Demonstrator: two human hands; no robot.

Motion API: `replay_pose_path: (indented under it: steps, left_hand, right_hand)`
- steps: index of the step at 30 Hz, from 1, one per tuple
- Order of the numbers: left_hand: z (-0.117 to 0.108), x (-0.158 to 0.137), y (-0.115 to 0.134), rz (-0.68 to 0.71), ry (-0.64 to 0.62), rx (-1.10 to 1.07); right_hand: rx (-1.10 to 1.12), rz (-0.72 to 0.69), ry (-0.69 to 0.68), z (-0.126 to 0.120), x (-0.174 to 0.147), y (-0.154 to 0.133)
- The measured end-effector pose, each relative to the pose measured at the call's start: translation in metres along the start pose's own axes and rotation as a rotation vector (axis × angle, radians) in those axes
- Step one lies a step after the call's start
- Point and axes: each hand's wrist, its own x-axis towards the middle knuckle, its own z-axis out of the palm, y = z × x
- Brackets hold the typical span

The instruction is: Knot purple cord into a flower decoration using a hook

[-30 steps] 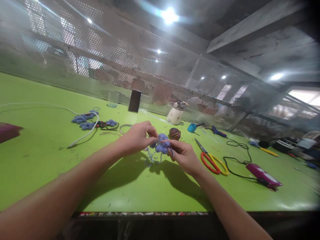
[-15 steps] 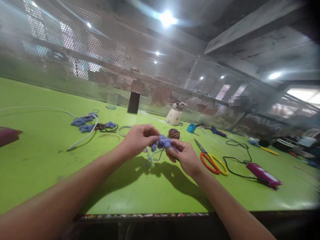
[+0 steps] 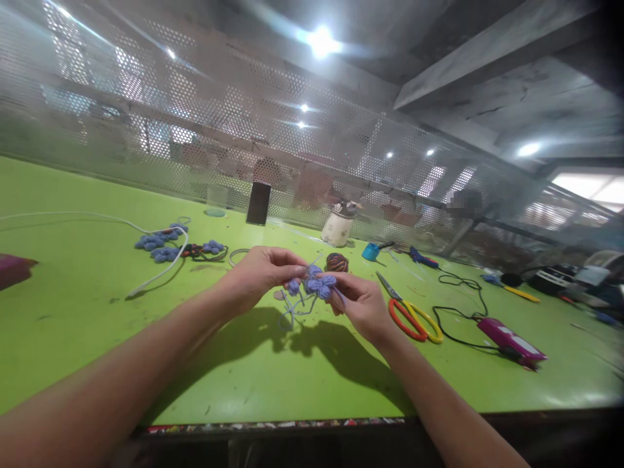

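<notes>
A purple crocheted flower piece (image 3: 322,285) is held up between both hands, a little above the green table (image 3: 234,383). My left hand (image 3: 266,272) pinches its left side with thumb and forefinger. On the right side, my right hand (image 3: 358,300) grips a petal edge, and a yarn strand lies across its fingers. Loose pale yarn ends (image 3: 292,317) dangle below the piece. Just behind the hands sits a ball of dark multicoloured yarn (image 3: 337,262). Fingertips behind the petals are partly hidden.
Scissors (image 3: 414,320) with red and yellow handles lie right of my right hand, near a magenta device (image 3: 511,341) with a black cord. More purple flowers (image 3: 163,252) and a white cable (image 3: 160,279) lie left. Behind stand a phone (image 3: 258,203) and a cream pot (image 3: 337,226).
The flower piece has turned, so its petals now show more openly toward me. Both hands keep their pinch on it, with the left fingers slightly shifted. The view has moved a little.
</notes>
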Motion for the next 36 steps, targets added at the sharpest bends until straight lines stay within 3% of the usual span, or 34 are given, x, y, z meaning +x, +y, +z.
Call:
replay_pose_path:
  steps: [11,16,19,29,36]
  left_hand:
    - [0.003,-0.005,0.007,0.064,-0.16,-0.016]
    - [0.011,-0.004,0.004,0.051,-0.014,0.037]
    - [0.008,-0.002,0.001,0.025,0.011,0.074]
    - [0.001,-0.003,0.003,-0.032,-0.15,0.077]
    - [-0.006,-0.006,0.013,0.032,-0.259,0.155]
  right_hand:
    - [0.062,0.09,-0.015,0.005,0.001,0.002]
    - [0.006,0.078,-0.002,0.009,0.001,0.004]
    - [-0.007,0.074,0.014,0.009,0.001,0.005]
    - [0.011,0.039,-0.016,0.004,0.0,0.002]
    - [-0.005,-0.024,-0.046,0.001,-0.005,-0.002]
